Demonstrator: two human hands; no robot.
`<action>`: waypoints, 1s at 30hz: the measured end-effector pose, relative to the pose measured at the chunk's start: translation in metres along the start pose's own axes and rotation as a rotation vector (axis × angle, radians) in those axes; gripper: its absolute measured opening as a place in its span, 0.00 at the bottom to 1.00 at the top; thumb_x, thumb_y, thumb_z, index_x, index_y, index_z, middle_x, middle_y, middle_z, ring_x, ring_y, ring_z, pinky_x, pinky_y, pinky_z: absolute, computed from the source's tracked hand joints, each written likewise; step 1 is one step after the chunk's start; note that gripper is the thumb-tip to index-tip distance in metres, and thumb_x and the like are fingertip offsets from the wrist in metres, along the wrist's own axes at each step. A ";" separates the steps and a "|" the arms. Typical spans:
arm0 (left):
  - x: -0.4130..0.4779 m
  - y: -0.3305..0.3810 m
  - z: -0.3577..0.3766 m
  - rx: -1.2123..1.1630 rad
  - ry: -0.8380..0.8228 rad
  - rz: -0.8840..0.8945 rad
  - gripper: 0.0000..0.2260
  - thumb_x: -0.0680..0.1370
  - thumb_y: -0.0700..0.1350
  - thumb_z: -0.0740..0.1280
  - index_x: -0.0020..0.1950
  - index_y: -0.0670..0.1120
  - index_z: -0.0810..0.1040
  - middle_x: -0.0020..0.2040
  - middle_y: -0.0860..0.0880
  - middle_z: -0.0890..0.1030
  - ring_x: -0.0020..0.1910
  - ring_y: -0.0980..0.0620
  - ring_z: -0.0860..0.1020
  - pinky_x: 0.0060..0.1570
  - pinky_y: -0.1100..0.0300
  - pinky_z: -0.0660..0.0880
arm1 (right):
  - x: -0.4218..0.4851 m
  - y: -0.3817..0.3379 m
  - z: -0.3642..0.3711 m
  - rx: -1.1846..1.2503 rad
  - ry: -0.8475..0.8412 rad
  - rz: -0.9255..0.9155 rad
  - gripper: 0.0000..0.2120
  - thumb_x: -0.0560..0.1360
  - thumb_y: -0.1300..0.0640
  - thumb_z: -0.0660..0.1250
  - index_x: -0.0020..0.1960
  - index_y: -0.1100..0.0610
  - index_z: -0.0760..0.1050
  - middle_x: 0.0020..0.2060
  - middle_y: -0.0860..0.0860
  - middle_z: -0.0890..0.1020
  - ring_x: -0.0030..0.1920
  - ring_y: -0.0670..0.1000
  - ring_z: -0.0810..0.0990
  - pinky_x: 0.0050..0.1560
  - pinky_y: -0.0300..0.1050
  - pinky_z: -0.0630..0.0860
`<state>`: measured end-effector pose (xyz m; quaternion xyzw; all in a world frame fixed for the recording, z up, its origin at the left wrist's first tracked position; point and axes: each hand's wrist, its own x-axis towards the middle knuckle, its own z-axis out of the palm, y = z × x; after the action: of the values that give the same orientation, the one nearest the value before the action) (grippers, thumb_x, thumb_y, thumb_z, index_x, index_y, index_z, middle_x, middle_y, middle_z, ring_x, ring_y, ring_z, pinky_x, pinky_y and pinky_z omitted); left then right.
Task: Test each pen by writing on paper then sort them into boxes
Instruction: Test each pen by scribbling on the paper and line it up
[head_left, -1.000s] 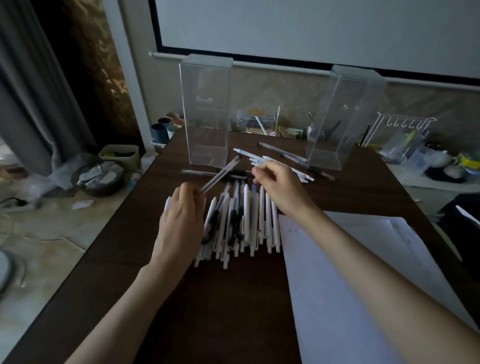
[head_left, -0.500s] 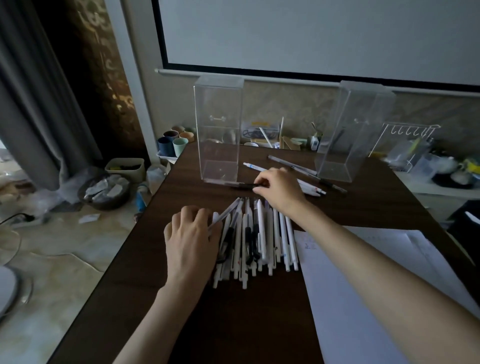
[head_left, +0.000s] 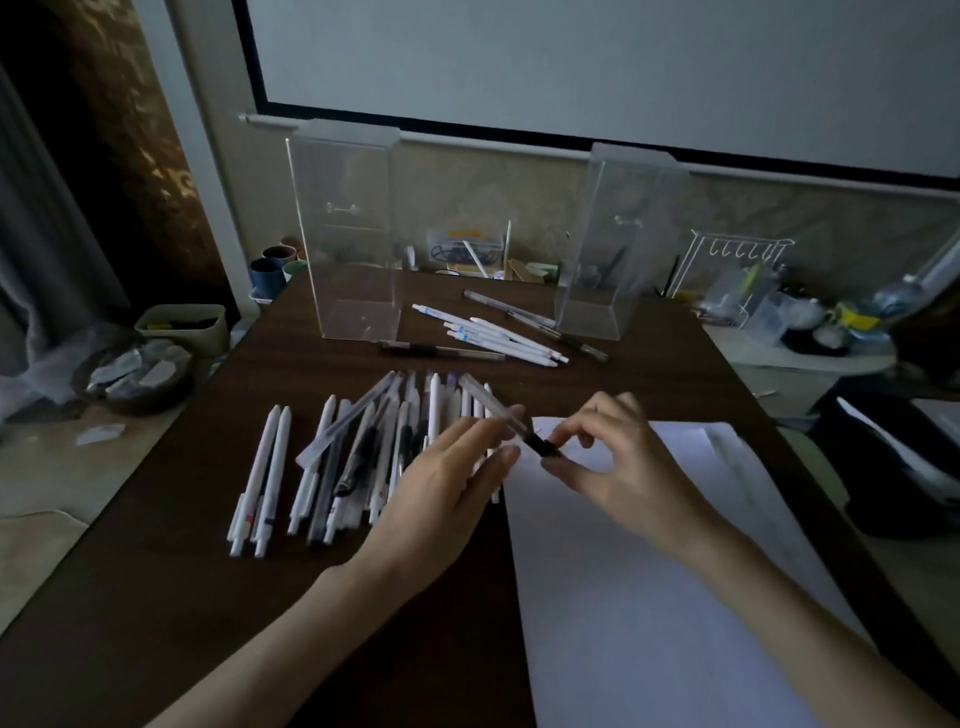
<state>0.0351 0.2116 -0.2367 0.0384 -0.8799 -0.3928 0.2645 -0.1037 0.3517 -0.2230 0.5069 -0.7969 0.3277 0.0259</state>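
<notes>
Head view, item: pen (head_left: 488, 400), clear barrel, dark tip, held just above the top left corner of the paper (head_left: 649, 597). Long axis ran diagonally, clear end up and left, dark end down and right. Left hand (head_left: 447, 483) lay palm down over the pile of pens (head_left: 363, 452), thumb and fingertips pinching the barrel. Right hand (head_left: 618, 467) pinched the dark end between thumb and forefinger, other fingers loosely curled.

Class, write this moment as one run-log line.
phase: pen prep | left hand: holds clear pen | right hand: pinches its dark end | where: over paper corner | pen pile: left of paper
</notes>
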 end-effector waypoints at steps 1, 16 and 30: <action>0.001 0.003 0.005 -0.005 -0.022 0.046 0.16 0.81 0.53 0.54 0.64 0.49 0.73 0.63 0.53 0.74 0.61 0.62 0.72 0.56 0.65 0.71 | -0.004 0.001 0.001 -0.069 0.035 -0.070 0.05 0.70 0.54 0.73 0.43 0.52 0.78 0.36 0.44 0.70 0.42 0.45 0.66 0.43 0.33 0.64; -0.006 -0.008 0.022 0.339 0.083 0.141 0.12 0.77 0.51 0.60 0.47 0.45 0.79 0.40 0.54 0.79 0.38 0.55 0.76 0.41 0.58 0.73 | -0.018 -0.010 -0.002 0.834 -0.080 0.242 0.08 0.70 0.51 0.69 0.46 0.54 0.80 0.36 0.49 0.75 0.37 0.42 0.72 0.39 0.33 0.68; -0.010 0.012 0.026 0.259 -0.115 0.127 0.11 0.81 0.51 0.52 0.54 0.48 0.70 0.38 0.56 0.71 0.31 0.58 0.68 0.28 0.66 0.65 | -0.020 -0.007 0.008 0.952 -0.138 0.249 0.12 0.72 0.58 0.67 0.34 0.61 0.67 0.22 0.49 0.71 0.25 0.46 0.66 0.27 0.36 0.63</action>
<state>0.0328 0.2401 -0.2470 -0.0060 -0.9375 -0.2602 0.2309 -0.0862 0.3617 -0.2332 0.3838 -0.6132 0.6214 -0.3008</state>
